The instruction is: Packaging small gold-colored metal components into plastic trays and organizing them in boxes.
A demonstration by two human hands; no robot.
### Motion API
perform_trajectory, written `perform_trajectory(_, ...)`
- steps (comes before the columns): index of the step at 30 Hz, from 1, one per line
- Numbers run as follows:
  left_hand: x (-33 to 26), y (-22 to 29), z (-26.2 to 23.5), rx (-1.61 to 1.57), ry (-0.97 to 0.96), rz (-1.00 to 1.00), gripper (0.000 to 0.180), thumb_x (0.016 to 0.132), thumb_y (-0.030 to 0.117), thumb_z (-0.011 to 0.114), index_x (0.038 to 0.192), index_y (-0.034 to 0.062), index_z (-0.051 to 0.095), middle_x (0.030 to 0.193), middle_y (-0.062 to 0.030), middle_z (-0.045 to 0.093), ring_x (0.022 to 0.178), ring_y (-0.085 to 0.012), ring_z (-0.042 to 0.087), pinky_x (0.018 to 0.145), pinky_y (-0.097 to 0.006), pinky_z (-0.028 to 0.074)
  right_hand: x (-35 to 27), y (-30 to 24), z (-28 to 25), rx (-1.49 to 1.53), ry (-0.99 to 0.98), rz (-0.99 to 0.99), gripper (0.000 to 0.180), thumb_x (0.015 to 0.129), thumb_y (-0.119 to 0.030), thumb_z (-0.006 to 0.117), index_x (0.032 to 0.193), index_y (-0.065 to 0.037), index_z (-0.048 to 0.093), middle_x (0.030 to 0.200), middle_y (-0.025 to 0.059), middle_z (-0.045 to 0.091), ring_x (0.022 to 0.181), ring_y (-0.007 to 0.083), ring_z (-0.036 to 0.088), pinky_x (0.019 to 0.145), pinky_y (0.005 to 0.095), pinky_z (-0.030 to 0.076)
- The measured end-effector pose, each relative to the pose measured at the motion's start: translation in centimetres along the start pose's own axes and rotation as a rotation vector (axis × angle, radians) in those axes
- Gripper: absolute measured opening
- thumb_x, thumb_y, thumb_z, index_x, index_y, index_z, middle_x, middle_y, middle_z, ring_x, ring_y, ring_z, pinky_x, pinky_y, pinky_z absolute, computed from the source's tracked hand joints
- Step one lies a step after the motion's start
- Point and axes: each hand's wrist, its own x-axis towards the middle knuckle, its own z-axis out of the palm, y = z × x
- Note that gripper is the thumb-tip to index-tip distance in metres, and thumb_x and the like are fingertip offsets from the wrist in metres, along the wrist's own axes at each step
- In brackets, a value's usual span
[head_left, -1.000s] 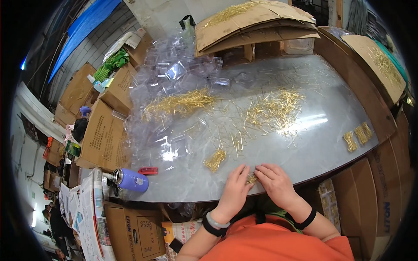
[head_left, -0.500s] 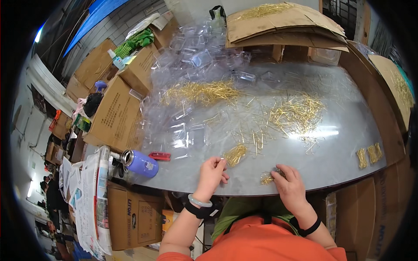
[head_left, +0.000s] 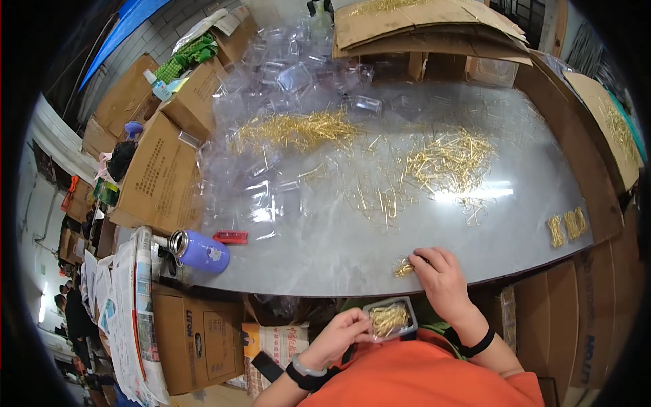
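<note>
Close to my body, below the table's front edge, my left hand point(head_left: 347, 330) grips a small clear plastic box point(head_left: 411, 328) by its left side. Gold wire hooks point(head_left: 388, 317) lie inside the box. On the table near the front edge, my right hand point(head_left: 442, 279) has its fingers closed on a small bundle of gold wire hooks point(head_left: 403, 268), partly hidden by the fingers. A large loose heap of the same hooks point(head_left: 451, 161) lies farther back, with several scattered hooks point(head_left: 386, 207) to its left.
Another hook heap point(head_left: 298, 130) lies at the left back, before piled clear plastic boxes point(head_left: 278, 68). Several tied hook bundles point(head_left: 566, 225) stand at right. A purple bottle point(head_left: 207, 251) and red object point(head_left: 230, 237) are at left. Cardboard point(head_left: 434, 30) covers the back.
My left hand has moved down from the table to near my body, now holding the clear box. The hook bundle beside it has left the table. My right hand stays at its bundle.
</note>
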Motion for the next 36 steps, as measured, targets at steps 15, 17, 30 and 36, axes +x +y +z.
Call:
perform_trajectory(15,-0.4,-2.4,0.2,-0.015,-0.006,0.142,0.009,0.107,0.007,0.048,0.106,-0.0001,0.054,0.117,-0.0128,0.063,0.105,-0.0205,0.066,0.093,-0.041,0.060,-5.1,-3.5,-0.3,0.221,-0.184,-0.244,0.038,0.081,-0.012,0.066,0.118,-0.009,0.069,0.116,0.0040,0.064,0.106,0.0229,0.059,0.093,0.0390,0.048)
perform_trajectory(17,-0.7,-1.3,0.8,0.051,0.035,0.224,0.010,0.107,0.009,0.050,0.106,-0.0001,0.055,0.112,-0.0090,0.062,0.102,-0.0158,0.064,0.089,-0.034,0.058,-4.1,-3.9,-1.2,0.234,-0.123,-0.236,0.039,0.080,-0.010,0.068,0.118,-0.009,0.068,0.115,0.0043,0.064,0.105,0.0234,0.059,0.092,0.0392,0.048)
perform_trajectory(30,6.6,4.4,3.3,1.455,0.476,1.067,0.056,0.102,0.028,0.056,0.147,-0.0022,0.042,0.149,-0.0227,0.046,0.138,-0.0424,0.041,0.114,-0.053,0.031,0.9,-0.5,0.8,0.127,0.061,-0.028,0.042,0.083,-0.004,0.070,0.124,-0.007,0.063,0.123,0.0091,0.064,0.111,0.0326,0.059,0.096,0.0435,0.047)
perform_trajectory(36,6.4,3.9,4.5,1.732,0.456,0.974,0.061,0.104,0.035,0.051,0.151,-0.0010,0.039,0.158,-0.0199,0.038,0.146,-0.0401,0.035,0.119,-0.056,0.024,-0.5,-1.6,0.2,0.227,0.105,0.119,0.059,0.091,-0.008,0.067,0.143,0.004,0.043,0.142,0.0238,0.051,0.131,0.0457,0.047,0.111,0.0546,0.036)
